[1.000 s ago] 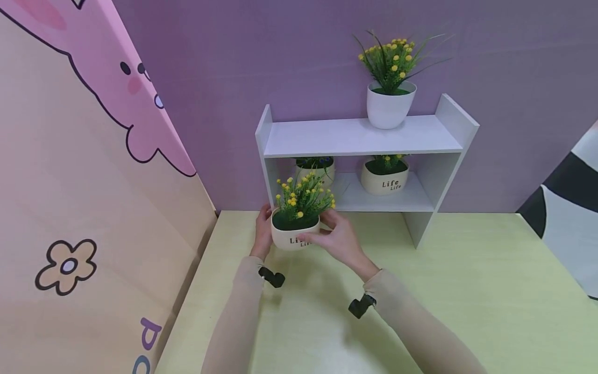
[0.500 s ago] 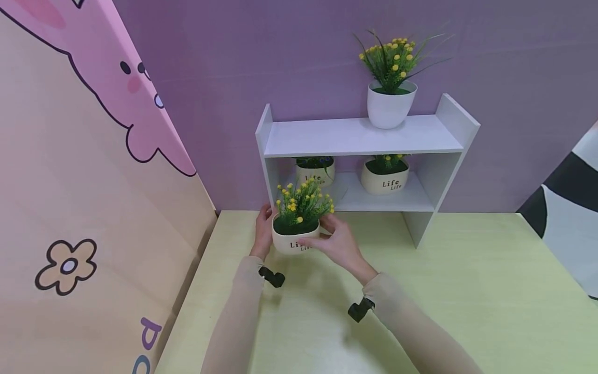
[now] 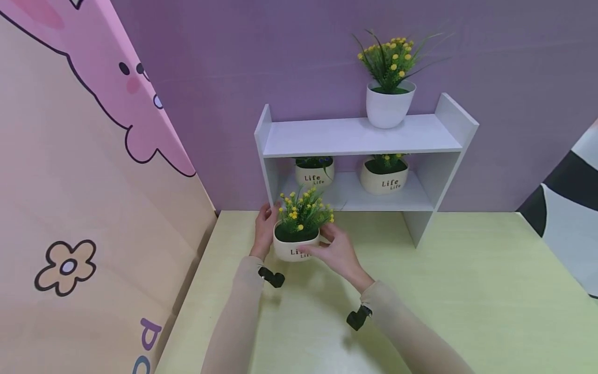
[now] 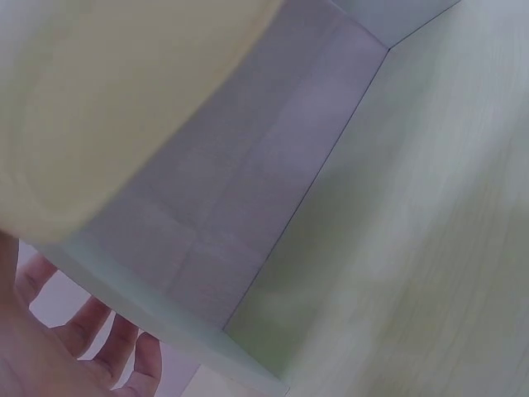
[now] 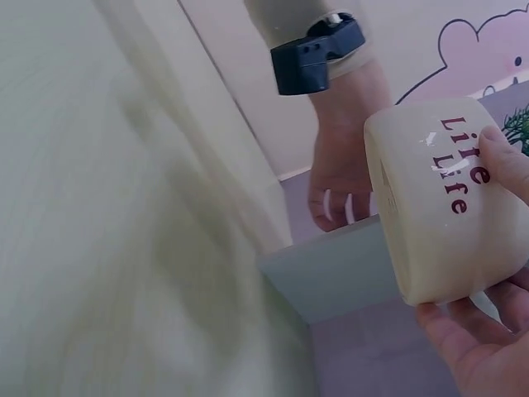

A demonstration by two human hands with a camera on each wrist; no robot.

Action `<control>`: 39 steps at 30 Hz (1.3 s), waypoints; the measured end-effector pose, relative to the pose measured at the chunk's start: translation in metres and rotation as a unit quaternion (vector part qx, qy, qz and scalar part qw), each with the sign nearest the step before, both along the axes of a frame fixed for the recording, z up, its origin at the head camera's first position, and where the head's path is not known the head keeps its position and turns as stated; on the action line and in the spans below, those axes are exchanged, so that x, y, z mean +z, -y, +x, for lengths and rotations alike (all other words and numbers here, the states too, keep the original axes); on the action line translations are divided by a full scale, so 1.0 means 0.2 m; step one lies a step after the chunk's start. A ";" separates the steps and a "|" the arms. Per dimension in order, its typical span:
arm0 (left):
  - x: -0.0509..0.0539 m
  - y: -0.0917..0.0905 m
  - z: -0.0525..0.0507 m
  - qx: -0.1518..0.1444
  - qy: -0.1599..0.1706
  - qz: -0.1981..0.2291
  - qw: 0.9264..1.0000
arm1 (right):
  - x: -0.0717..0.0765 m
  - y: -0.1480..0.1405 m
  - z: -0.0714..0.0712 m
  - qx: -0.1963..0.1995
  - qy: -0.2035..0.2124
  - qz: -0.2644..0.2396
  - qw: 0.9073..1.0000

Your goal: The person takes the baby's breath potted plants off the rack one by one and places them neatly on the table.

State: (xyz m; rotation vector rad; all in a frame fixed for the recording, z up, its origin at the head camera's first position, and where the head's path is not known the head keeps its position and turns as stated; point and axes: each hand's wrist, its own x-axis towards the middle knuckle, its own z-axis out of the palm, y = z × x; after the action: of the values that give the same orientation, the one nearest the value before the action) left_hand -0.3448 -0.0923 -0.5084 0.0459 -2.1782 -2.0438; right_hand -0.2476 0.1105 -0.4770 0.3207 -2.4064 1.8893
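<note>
In the head view my right hand (image 3: 337, 251) grips a cream oval flower pot (image 3: 293, 252) with green leaves and small yellow flowers, raised in front of the white two-tier shelf (image 3: 359, 137). The right wrist view shows the pot (image 5: 446, 207) tipped in frame, thumb on its "Life" lettering, fingers under its side. My left hand (image 3: 265, 232) holds the front edge of the shelf's left side panel (image 4: 157, 306); its fingers (image 4: 87, 327) curl along the outer face, while its thumb is mostly hidden. The pot hangs just right of this hand.
Two cream "Life" pots, left (image 3: 314, 175) and right (image 3: 384, 182), stand on the lower tier. A white pot (image 3: 390, 109) with yellow flowers is on the top tier. The pale wooden table (image 3: 490, 291) meets a printed panel (image 3: 117, 218) at left and a purple wall behind.
My right hand has brought the flower pot slightly down and toward me, exposing more of the left pot behind it. My left hand stays at the shelf's side panel.
</note>
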 end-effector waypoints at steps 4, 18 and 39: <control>0.00 0.00 0.00 0.001 0.003 -0.002 1.000 | -0.03 0.01 0.01 -0.002 0.012 0.004 1.000; 0.00 0.01 0.01 -0.007 0.009 -0.012 1.000 | -0.15 0.02 0.02 -0.009 0.025 0.004 1.000; 0.00 0.01 -0.01 -0.003 0.023 -0.007 1.000 | -0.29 0.02 0.04 -0.017 0.036 0.002 0.999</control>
State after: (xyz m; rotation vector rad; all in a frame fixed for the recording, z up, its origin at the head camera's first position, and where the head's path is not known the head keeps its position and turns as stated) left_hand -0.3468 -0.0952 -0.5081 0.0864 -2.2223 -2.0513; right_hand -0.2405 0.1065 -0.5354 0.2159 -2.4435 1.9150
